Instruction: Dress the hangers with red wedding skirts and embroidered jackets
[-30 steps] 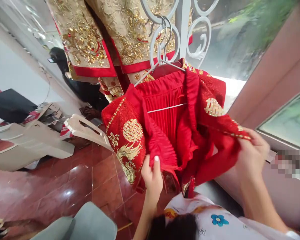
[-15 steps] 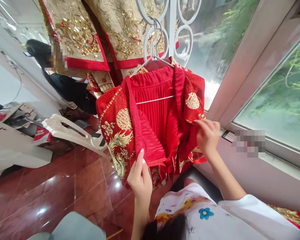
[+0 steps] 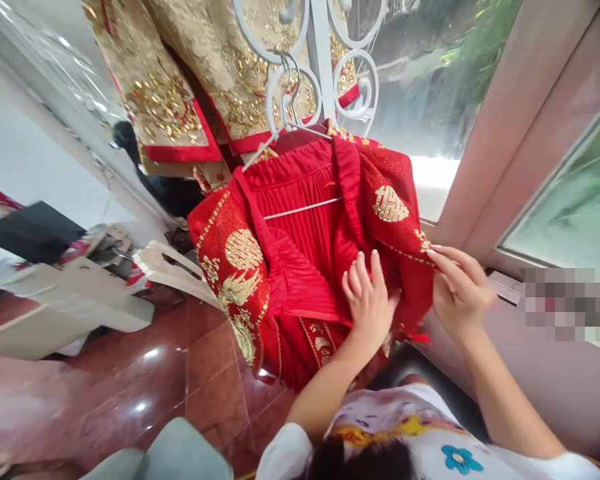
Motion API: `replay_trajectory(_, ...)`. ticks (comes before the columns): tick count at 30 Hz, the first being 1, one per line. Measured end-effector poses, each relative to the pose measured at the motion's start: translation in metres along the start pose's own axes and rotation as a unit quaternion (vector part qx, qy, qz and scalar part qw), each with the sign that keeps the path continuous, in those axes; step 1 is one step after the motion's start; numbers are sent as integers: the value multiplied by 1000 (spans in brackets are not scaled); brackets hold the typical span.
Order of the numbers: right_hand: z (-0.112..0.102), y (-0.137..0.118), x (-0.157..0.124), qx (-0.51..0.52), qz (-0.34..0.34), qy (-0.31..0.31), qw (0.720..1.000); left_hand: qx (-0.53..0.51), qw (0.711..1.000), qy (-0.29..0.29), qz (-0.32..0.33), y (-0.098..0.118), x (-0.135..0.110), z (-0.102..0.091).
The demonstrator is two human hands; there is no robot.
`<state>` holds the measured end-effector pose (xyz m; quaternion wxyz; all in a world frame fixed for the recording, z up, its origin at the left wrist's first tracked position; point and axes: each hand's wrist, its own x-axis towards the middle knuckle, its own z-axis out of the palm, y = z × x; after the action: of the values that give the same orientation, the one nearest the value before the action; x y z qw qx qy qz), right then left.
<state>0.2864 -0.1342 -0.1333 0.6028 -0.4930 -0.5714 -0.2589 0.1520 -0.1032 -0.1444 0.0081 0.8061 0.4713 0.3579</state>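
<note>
A red jacket (image 3: 300,280) with gold embroidery hangs open at the front on a wire hanger (image 3: 303,208), its pleated red inside showing. My right hand (image 3: 463,287) pinches the gold-beaded edge of its right-side front panel between thumb and fingers and holds it out to the side. Against the inner red cloth near that same panel lies my left hand (image 3: 367,300), fingers stretched upward and slightly apart. The palm of my left hand is hidden from me.
The hanger hooks onto a white scrolled metal frame (image 3: 323,60). Behind hang cream garments (image 3: 180,113) with gold beading. A window (image 3: 420,87) stands at the right. To the left are a white chair (image 3: 175,267) and a person in black (image 3: 165,190); a grey-green seat (image 3: 185,453) is below.
My left hand has let go of the left front edge and moved right to the other panel's inside. My right hand has drawn its edge farther right. The view has shifted.
</note>
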Motion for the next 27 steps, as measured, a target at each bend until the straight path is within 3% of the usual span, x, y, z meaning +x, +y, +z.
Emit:
replay_trajectory(2,-5,4,-1,-3,-7,-3,1000,-13,999,-15,-28,-12,15,4)
replay_trajectory(5,-10,10,-3,-12,-9,-7,1000,-130,987,-2,-93,-38,20,-20)
replay_trajectory(9,-4,15,-13,-57,-45,-24,997,-396,901,29,-173,-52,-2,-73)
replay_trajectory(11,4,9,-16,-34,-59,-83,994,-478,857,50,-185,-49,-15,-88)
replay_trajectory(14,15,-14,-17,73,-54,-187,978,-526,825,64,-197,-43,-26,-91)
replay_trajectory(18,17,-58,-17,235,-17,-171,957,-518,820,60,-236,-40,-27,-86)
replay_trajectory(20,15,-76,-21,314,7,-255,914,-494,832,56,-248,-41,-25,-89)
replay_trajectory(22,17,-86,-32,289,63,-429,854,-469,846,51,-247,-42,-22,-93)
replay_trajectory(24,24,-88,-47,131,134,-601,777,-450,859,46,-241,-43,-19,-97)
replay_trajectory(26,32,-86,-65,-20,176,-685,706,-435,868,45,-234,-45,-17,-98)
replay_trajectory(27,36,-84,-73,-56,184,-700,687,-431,871,44,-231,-45,-17,-98)
